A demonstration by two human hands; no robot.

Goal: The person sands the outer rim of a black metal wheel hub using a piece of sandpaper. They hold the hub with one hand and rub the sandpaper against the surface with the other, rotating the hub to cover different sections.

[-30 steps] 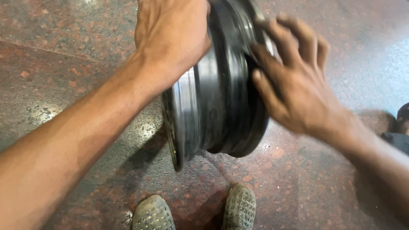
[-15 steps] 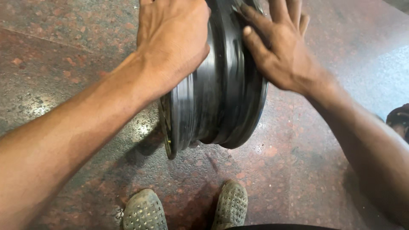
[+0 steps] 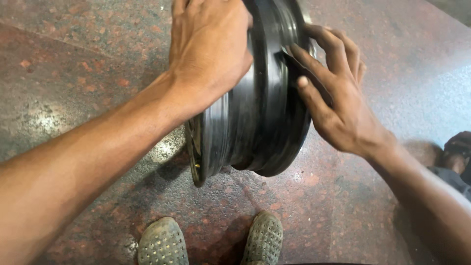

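Standing upright, black wheel rim (image 3: 255,113): left hand (image 3: 208,49) apparently grips it, right hand (image 3: 338,103) fingers spread against it.

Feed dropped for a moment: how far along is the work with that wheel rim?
Done: the black wheel rim stands upright on edge on the speckled stone floor. In hand: the left hand grips its top, the right hand presses its outer side. Left: it is not yet laid down or released.
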